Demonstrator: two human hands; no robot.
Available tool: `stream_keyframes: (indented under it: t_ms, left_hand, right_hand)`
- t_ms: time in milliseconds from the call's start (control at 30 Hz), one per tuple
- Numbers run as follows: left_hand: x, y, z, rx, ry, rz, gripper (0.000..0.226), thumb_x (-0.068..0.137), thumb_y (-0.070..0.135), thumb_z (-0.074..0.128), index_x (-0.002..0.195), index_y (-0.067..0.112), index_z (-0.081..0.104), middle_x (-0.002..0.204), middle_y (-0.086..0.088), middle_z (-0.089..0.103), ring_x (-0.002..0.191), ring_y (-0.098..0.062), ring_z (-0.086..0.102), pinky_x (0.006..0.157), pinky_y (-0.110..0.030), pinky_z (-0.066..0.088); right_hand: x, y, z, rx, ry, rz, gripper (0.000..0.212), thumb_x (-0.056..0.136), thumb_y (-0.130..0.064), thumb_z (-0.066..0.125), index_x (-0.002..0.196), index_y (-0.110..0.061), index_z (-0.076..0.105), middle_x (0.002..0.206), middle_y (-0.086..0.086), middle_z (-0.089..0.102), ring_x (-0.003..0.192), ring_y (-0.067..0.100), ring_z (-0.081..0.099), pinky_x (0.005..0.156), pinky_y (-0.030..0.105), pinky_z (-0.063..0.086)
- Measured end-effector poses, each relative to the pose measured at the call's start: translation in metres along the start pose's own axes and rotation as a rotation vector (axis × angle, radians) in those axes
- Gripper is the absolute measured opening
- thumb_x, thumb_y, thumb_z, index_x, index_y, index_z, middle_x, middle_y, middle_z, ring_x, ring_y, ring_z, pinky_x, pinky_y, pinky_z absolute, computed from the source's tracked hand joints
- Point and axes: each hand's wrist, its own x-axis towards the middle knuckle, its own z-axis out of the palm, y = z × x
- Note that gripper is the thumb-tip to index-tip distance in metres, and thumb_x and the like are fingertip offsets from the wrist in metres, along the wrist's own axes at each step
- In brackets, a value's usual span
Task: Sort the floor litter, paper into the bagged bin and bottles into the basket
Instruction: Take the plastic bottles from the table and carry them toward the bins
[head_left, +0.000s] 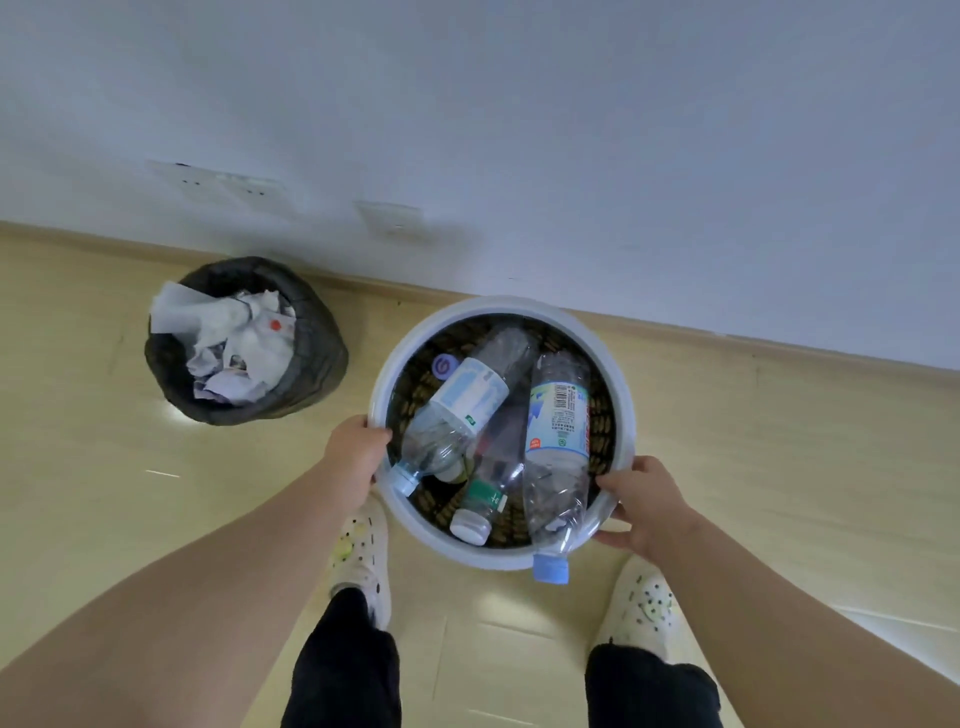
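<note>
Left hand (358, 457) and right hand (644, 501) are clamped on opposite sides of the basket (501, 305), fingers (613, 483) curled around its rim. Several bottles (470, 397) are heaped inside. Crumpled paper (244, 338) is piled in the bagged bin (317, 338), set on the floor (78, 467) to the left.
</note>
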Motion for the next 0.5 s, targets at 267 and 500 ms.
stream_keyframes:
  t_ms: [267,500]
  left_hand:
    - [0.117,0.024,-0.126,-0.050,-0.034,0.006,0.031,0.095,0.011,0.047,0.125,0.011,0.053,0.110,-0.014,0.056,0.104,-0.032,0.055,0.095,-0.045,0.048]
    - [0.194,0.012,-0.166,-0.284,-0.033,-0.158,0.008,0.092,0.006,0.050,0.089,0.006,0.057,0.060,-0.006,0.056,0.063,-0.018,0.050,0.064,-0.027,0.047]
  right_hand:
    - [0.010,-0.006,0.174,0.080,0.034,0.015,0.016,0.087,0.009,0.041,0.087,-0.006,0.045,0.087,0.015,0.051,0.076,0.032,0.054,0.057,0.044,0.049]
    - [0.043,0.004,0.252,0.269,0.038,0.040,0.025,0.088,0.009,0.043,0.109,-0.006,0.043,0.089,0.013,0.053,0.073,0.029,0.054,0.072,0.055,0.050]
